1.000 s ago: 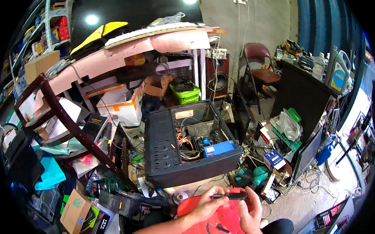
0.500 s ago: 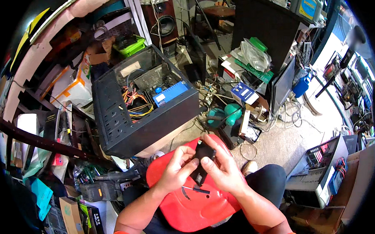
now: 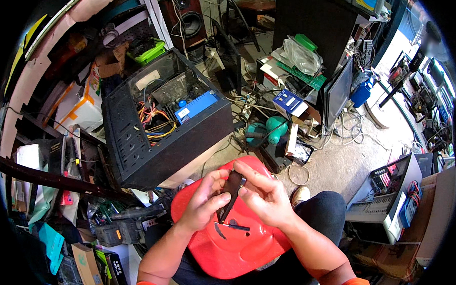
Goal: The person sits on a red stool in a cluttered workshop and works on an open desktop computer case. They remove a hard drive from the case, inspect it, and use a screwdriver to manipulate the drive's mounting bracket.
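Note:
Both hands hold a small flat black rectangular thing [image 3: 231, 188] over a red plastic stool seat [image 3: 217, 258]. Its exact kind I cannot make out. My left hand [image 3: 202, 202] grips its near left side between thumb and bent fingers. On the far right edge, the fingertips and thumb of my right hand [image 3: 267, 196] close around it. The piece is tilted, with a narrow edge turned up. Just below it, a thin screwdriver with a black handle [image 3: 238, 227] lies on the seat, beside a dark curved slot and a small round hole.
Ahead to the left stands an open black computer case [image 3: 188, 144] with coloured wires inside. Past the stool are a green rounded object [image 3: 276, 130], a blue-and-white box [image 3: 290, 102], a monitor [image 3: 339, 94] and loose cables. Another opened case [image 3: 391, 207] sits at right; boxes and parts crowd the left.
The black piece has been turned from facing up to standing more on its edge. Both hands have shifted with it, and the whole view has moved slightly.

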The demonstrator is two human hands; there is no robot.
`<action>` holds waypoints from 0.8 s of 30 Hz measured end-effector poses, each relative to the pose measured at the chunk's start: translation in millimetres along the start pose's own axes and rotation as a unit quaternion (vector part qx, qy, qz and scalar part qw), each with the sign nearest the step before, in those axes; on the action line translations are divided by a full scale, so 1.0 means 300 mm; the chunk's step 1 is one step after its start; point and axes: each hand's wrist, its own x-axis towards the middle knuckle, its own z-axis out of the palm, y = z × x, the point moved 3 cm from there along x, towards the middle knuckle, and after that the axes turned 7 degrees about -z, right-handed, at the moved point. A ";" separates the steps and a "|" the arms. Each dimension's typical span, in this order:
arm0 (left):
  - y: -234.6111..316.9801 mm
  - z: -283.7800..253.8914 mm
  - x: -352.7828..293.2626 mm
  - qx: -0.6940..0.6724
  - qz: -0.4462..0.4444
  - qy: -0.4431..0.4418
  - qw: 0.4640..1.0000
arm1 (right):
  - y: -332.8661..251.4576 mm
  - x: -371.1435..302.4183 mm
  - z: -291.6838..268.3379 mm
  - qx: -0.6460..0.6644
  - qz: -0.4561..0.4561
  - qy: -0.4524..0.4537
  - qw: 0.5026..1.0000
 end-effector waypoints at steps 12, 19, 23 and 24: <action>-0.013 0.009 0.008 -0.028 0.010 0.013 0.999 | -0.007 0.015 -0.015 0.086 0.053 0.039 0.994; -0.018 0.005 0.011 -0.030 0.003 0.022 0.999 | -0.003 0.023 -0.008 0.104 0.053 0.047 0.992; -0.024 -0.001 0.015 -0.026 0.008 0.022 0.999 | -0.001 0.023 -0.002 0.107 0.048 0.043 0.992; -0.026 -0.004 0.016 -0.024 0.011 0.021 0.999 | 0.007 0.022 -0.002 0.112 0.042 0.040 0.992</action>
